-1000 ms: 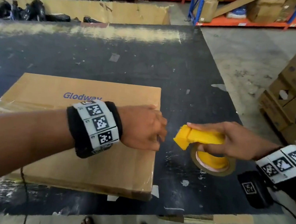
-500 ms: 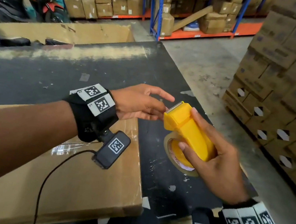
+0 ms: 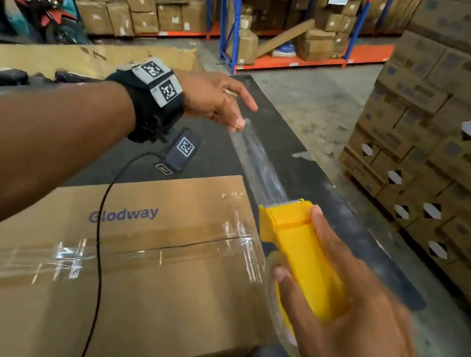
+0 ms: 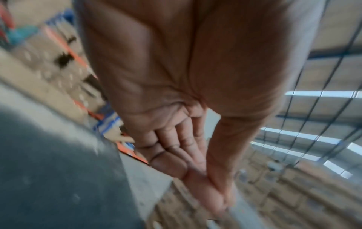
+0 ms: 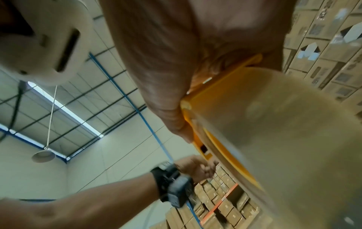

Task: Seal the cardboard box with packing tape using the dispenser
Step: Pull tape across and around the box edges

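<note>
The left hand [image 3: 215,99] pinches the end of the clear tape [image 3: 257,166]. The right hand [image 3: 337,325] has its fingers wrapped round the yellow dispenser [image 3: 301,258], just right of the box [image 3: 131,254] on the desk [image 3: 306,164]. Keep the tape tight and flat, then stick its end down first, right over the box's middle seam.

- Bare forearms, no sleeves; left hand [image 3: 215,99] upper centre of head view, right hand [image 3: 357,334] lower right.
- Black wristband [image 3: 149,110] on left wrist w/ grey-white panels carrying black square-code markers.
- Small dark cam module [image 3: 180,151] below band, 2 more code markers on it.
- Thin black cable [image 3: 102,219] running down frame from module.
- Right-wrist view: same band + module [image 5: 176,187] at bottom centre.
</note>
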`<state>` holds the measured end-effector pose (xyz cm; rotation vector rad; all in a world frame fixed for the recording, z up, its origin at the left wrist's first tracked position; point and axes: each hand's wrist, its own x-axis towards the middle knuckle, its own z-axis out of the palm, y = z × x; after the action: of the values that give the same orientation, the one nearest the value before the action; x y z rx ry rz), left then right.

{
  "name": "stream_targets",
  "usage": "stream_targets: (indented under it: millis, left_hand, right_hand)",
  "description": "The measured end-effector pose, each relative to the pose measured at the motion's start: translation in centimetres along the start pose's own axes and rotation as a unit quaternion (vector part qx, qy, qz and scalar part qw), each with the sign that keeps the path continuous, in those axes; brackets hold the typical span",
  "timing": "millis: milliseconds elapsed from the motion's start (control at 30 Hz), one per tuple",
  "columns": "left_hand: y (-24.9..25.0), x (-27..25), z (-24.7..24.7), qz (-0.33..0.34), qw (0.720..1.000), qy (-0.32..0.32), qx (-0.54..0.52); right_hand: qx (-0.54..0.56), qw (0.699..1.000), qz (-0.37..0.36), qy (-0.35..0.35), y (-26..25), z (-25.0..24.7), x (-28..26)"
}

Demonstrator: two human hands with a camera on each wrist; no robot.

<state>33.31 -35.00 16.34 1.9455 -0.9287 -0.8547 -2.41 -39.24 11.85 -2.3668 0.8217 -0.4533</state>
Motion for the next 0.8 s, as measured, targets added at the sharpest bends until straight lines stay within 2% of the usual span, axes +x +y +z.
stream_targets:
  millis: [67,200,433,567,667,733,800]
  left_hand:
    - [-2.1,1.1,-0.7,-0.005,0.998,-0.008,0.058]
    - [-6.0,3.4,0.2,-0.01,0.991,-0.012,0.137]
    - [-10.3,6.1,1.7,-0.046,0.98,-0.037,0.191]
    - [-11.1,6.6,2.7,-0.047,0.967,-0.07,0.239]
    - [-10.7,6.6,3.6,-0.021,0.941,-0.082,0.328]
    - [-10.6,6.5,4.1,0.008,0.909,-0.06,0.412]
    - [-10.4,6.1,4.2,0.024,0.89,-0.033,0.454]
  right_hand:
    - [-0.015,1.0,0.009,-0.01,-1.1,0.6,-0.2]
    - [-0.071,0.991,0.037,-0.104,-3.6,2.4,1.1]
    - [-0.083,0.991,0.042,-0.093,-4.6,4.8,2.1]
    - [-0.101,0.986,0.056,-0.118,-4.7,5.3,2.1]
    - [-0.101,0.984,0.067,-0.13,-4.6,5.6,1.9]
    - [-0.099,0.984,0.073,-0.13,-4.7,5.7,1.8]
    - [-0.099,0.984,0.072,-0.128,-4.7,5.7,1.7]
